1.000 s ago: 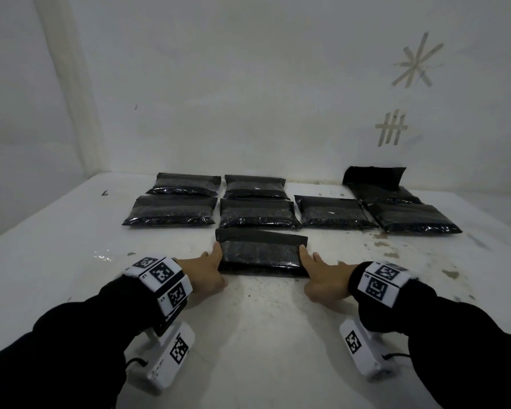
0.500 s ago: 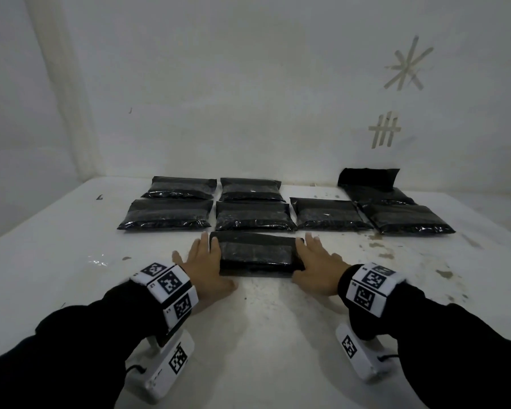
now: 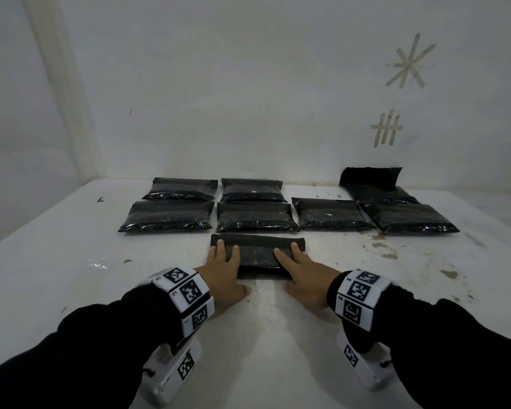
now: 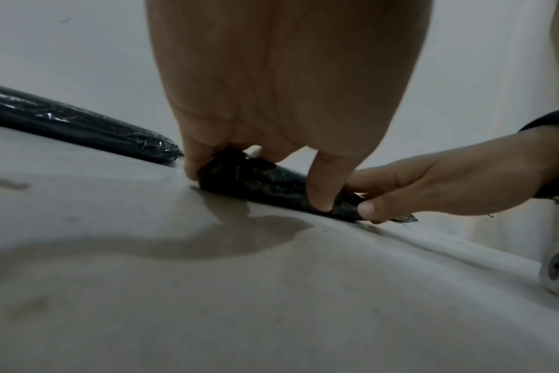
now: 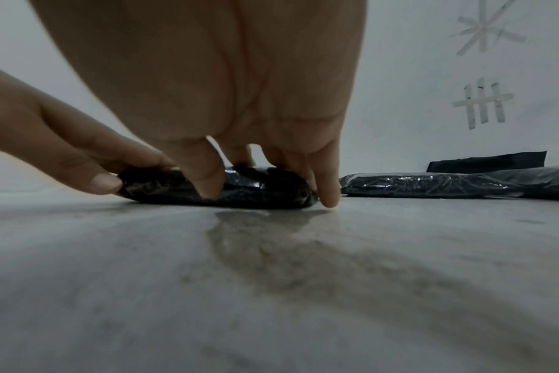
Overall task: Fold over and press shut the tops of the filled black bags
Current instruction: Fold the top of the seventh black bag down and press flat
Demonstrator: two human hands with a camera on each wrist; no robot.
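Note:
A filled black bag (image 3: 257,256) lies flat on the white table (image 3: 71,261), nearest to me, its top band folded over at the far edge. My left hand (image 3: 223,268) lies on the bag's left end with straight fingers pressing down. My right hand (image 3: 300,271) presses the right end the same way. In the left wrist view, fingers come down over the bag (image 4: 265,181) and the thumb touches its near side. The right wrist view shows fingers draped over the bag (image 5: 259,191), the little finger touching the table beside it.
Several more filled black bags (image 3: 255,218) lie in two rows behind the near one. At the back right, one bag's top flap (image 3: 369,178) stands upright against the wall. Brown stains (image 3: 390,255) mark the table to the right.
Both hands moved from the bag's left and right sides onto its top, and the fingers now press down on it.

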